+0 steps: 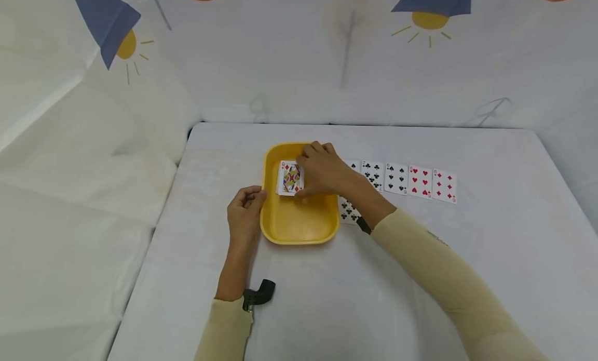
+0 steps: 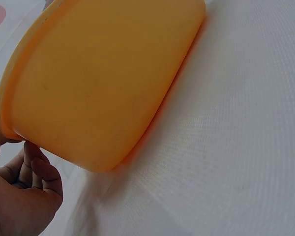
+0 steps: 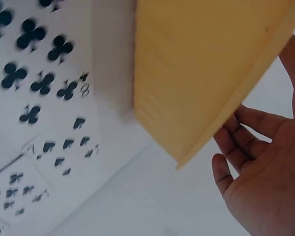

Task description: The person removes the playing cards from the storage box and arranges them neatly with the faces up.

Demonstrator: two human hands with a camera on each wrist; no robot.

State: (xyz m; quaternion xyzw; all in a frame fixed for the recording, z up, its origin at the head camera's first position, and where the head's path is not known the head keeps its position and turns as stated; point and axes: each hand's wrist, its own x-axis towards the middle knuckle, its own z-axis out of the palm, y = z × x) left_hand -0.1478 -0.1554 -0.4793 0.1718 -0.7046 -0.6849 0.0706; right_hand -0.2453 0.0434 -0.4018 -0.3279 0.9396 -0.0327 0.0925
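Observation:
In the head view, a yellow plastic tray (image 1: 299,234) stands on the table with a small pile of playing cards (image 1: 290,179) inside, a queen of diamonds face up on top. My left hand (image 1: 245,208) pinches the tray's left rim; the left wrist view shows its thumb and curled fingers at that edge. Reaching over the right rim, my right hand (image 1: 324,169) holds the pile's right side, thumb near the bottom corner and fingers near the top. The right wrist view shows its curled fingers (image 3: 241,142) behind the rim, with the cards hidden there.
Right of the tray runs a row of face-up cards: a seven of clubs (image 1: 372,173), a six of spades (image 1: 396,178), a six of hearts (image 1: 420,182) and a six of diamonds (image 1: 444,185). An eight of clubs (image 3: 42,83) lies close beside the tray, partly under my right forearm.

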